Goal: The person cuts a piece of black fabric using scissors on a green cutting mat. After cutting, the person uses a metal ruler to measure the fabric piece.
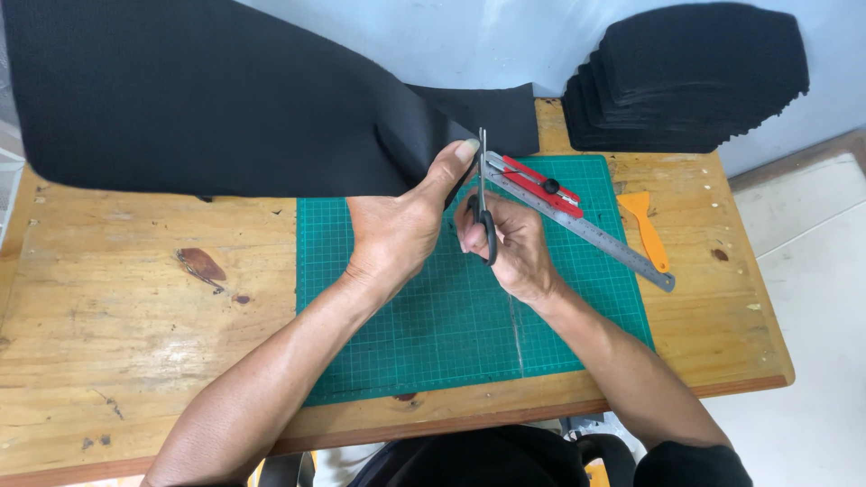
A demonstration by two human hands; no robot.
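Right now my left hand [394, 233] pinches the edge of the big sheet of soft black foam fabric [216, 95], thumb on top and fingers tucked under it. My right hand [510, 245] is closed around the black handles of the small steel scissors [483, 194], and the blades point up and away from me, right at the edge of the sheet beside my left thumb. I think the black sheet is light and floppy, because it bends and hangs over the far side of the wooden table [135, 325]. It would sag if I held it far from the blades, so the best spot to hold is close to the cut, where my thumb is. Under both hands lies the green cutting mat with white grid lines [451, 334]. Just past the scissors are a long steel ruler [591, 234] and a red utility knife [541, 185], then an orange plastic scraper [648, 230]. Far to my right sits a stack of cut black foam pieces [690, 77]
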